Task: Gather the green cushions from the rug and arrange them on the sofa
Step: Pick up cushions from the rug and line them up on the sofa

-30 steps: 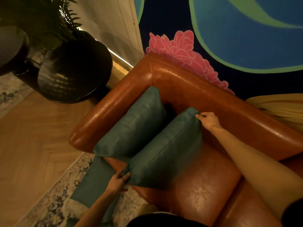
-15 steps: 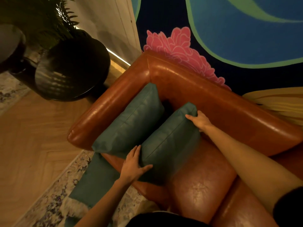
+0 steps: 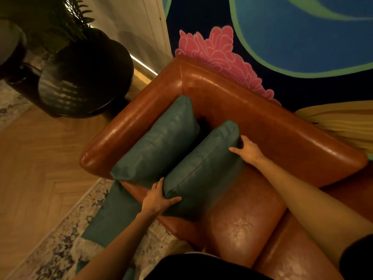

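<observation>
— What's behind the seating?

— A dark mural wall (image 3: 201, 21) painted with a pink flower (image 3: 218, 55), a big blue shape outlined in green (image 3: 302, 37), and a yellow form (image 3: 339, 122) at the right edge. Left of it stands a cream panelled wall (image 3: 129, 25).

— And the floor?

— Light wood parquet in a herringbone pattern (image 3: 40, 154). A thin strip of warm light (image 3: 143, 64) runs along the base of the cream wall.

— Anything standing there?

— A large dark ribbed planter (image 3: 84, 81) with fern-like leaves (image 3: 60, 19), at the far left, beside the parquet. The whole room is dim and amber-lit.
</observation>
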Tool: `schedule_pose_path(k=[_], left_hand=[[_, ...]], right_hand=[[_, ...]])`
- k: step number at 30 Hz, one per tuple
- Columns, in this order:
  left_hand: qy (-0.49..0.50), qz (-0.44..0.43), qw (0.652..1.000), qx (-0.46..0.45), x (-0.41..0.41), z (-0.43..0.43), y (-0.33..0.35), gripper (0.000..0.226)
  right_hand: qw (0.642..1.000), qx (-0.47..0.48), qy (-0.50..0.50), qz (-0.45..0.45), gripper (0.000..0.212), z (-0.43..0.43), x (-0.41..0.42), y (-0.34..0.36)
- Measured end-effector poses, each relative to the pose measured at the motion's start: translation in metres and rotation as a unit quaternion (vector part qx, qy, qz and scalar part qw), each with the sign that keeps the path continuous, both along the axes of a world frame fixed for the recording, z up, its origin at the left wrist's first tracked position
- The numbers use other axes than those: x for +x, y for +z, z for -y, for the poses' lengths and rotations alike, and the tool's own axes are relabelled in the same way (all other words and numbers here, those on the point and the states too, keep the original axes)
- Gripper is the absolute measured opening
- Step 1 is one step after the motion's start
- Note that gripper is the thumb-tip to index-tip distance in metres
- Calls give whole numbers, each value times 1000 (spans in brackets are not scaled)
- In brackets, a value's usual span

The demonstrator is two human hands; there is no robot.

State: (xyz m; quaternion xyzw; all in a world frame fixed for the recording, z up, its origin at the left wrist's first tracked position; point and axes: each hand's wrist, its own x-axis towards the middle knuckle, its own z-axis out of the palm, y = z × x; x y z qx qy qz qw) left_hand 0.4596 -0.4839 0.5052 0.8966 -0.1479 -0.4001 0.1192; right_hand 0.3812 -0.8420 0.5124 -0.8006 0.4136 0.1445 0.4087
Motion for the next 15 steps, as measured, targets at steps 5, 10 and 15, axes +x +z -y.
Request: schedule_pose_path(k=[5,10,15], left_hand=[[-6,46,999,-4,-2,2,-3,112],[7,83,993,-86,-15,-1,5,94],[81,104,966,-222,-38,9,28,53]], right_hand=[[1000,10,-11,0,70,-12,-18,0],[994,10,-68,82,35,-39,-58,-6],[986,42,-70,145,22,-62,-93,-1]])
